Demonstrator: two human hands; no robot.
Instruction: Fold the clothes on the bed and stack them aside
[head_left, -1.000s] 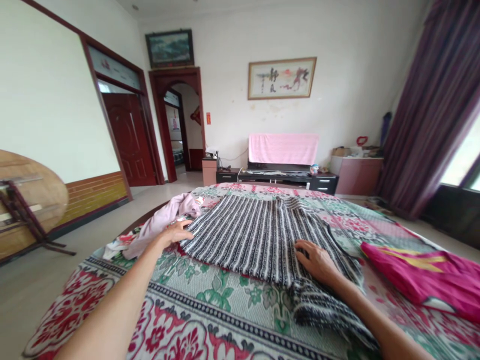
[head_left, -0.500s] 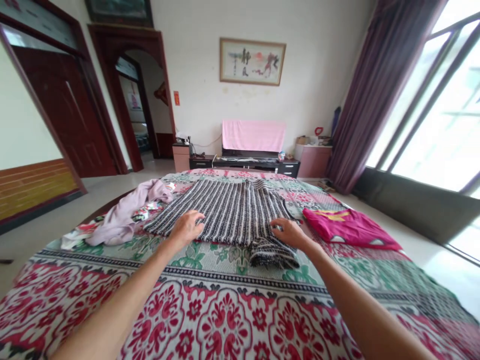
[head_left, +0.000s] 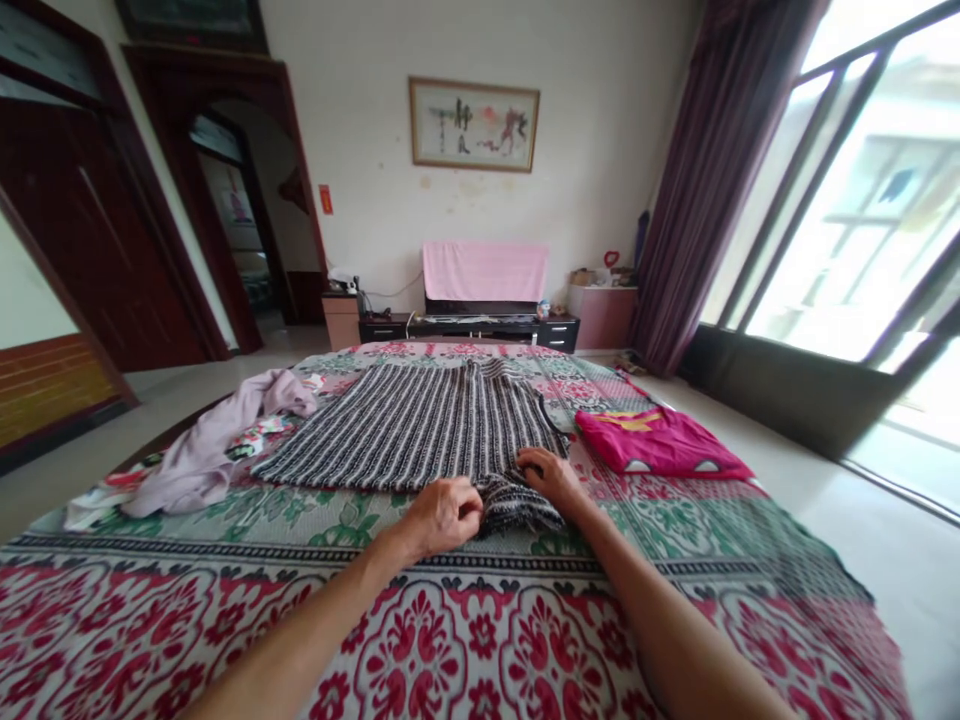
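A black-and-white striped knit sweater (head_left: 397, 420) lies spread flat on the patterned cloth (head_left: 420, 640). One part of it, which looks like a sleeve, is bunched at its near right corner. My left hand (head_left: 446, 515) is closed at the left side of that bunched part, thumb and fingers pinched on the knit. On the other side, my right hand (head_left: 553, 482) has its fingers curled on the same folded part, near the sweater's right edge. The fingertips of my right hand are partly hidden.
A folded magenta garment (head_left: 660, 442) lies to the right. Left of the sweater, a pale mauve garment (head_left: 202, 455) is heaped with other clothes. Beyond the table stand a low black cabinet (head_left: 480, 328) and a pink cloth (head_left: 486, 270) over a screen.
My left hand has moved right and nearer, from the sweater's left front to the bunched sleeve, and closed on it. My right hand has come down onto the sleeve. The view has turned slightly right.
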